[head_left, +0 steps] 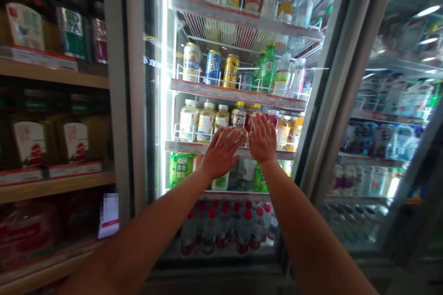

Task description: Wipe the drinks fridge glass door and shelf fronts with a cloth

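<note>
I am reaching both arms into an open drinks fridge. My left hand (221, 151) lies at the front of the third wire shelf (183, 147), its fingers wrapped over a small brownish bottle (238, 134) that is blurred and partly hidden. My right hand (262, 139) is just to its right, palm forward with fingers spread upward, against amber and red-labelled bottles (284, 130). It holds nothing. Pale yellow bottles (206, 122) stand left of my hands on the same shelf.
Cans (213, 66) and green bottles (268, 65) fill the shelf above. Green-labelled bottles (180, 168) and red-capped water bottles (224, 226) stand below. The open glass door (380, 124) hangs at the right. Wooden shelves (51, 185) with jars are on the left.
</note>
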Motion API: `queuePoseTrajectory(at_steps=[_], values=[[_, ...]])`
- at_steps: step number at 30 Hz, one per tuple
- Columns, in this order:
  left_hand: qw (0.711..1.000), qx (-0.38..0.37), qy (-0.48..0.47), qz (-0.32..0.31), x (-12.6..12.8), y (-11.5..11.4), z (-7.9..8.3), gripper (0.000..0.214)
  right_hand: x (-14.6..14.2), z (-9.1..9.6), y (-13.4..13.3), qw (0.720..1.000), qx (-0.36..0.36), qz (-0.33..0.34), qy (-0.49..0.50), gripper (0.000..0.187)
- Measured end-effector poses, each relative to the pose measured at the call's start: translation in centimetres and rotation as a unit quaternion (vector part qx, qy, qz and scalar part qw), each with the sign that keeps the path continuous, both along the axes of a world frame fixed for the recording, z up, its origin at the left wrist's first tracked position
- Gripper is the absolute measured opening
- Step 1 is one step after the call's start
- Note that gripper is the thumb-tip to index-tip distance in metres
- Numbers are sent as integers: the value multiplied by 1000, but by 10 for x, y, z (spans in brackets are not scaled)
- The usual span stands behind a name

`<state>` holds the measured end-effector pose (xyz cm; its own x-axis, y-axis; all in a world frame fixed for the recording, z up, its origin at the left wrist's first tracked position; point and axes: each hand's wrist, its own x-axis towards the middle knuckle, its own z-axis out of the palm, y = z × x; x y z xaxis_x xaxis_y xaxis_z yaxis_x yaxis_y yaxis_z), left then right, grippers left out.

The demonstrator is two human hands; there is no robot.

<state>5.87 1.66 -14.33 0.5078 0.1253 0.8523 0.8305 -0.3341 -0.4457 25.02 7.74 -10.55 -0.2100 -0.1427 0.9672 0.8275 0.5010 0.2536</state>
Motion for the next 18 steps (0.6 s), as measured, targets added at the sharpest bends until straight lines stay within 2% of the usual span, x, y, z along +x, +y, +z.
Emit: queuePoseTrajectory(at_steps=[3,6,9,11,14,16,18], values=[[999,-15,-3,-38,15,3,6,61,6,-1,-1,999,-13,44,-7,52],[993,-30,-32,-112,33,7,11,60,14,-5,-1,996,-2,79,-44,61],[983,-40,-33,-177,48,12,12,63,17,-8,1,995,11,62,-76,63],[981,-36,-29,-190,51,13,12,66,16,-10,3,996,9,37,-78,57],[988,3,-7,-156,35,9,19,67,14,-10,4,998,-9,8,-65,50],[994,52,-11,-93,12,4,30,68,13,-10,4,997,-28,-2,-67,47],[993,94,-63,-32,-16,0,46,73,13,-10,3,997,-36,-5,-72,45]])
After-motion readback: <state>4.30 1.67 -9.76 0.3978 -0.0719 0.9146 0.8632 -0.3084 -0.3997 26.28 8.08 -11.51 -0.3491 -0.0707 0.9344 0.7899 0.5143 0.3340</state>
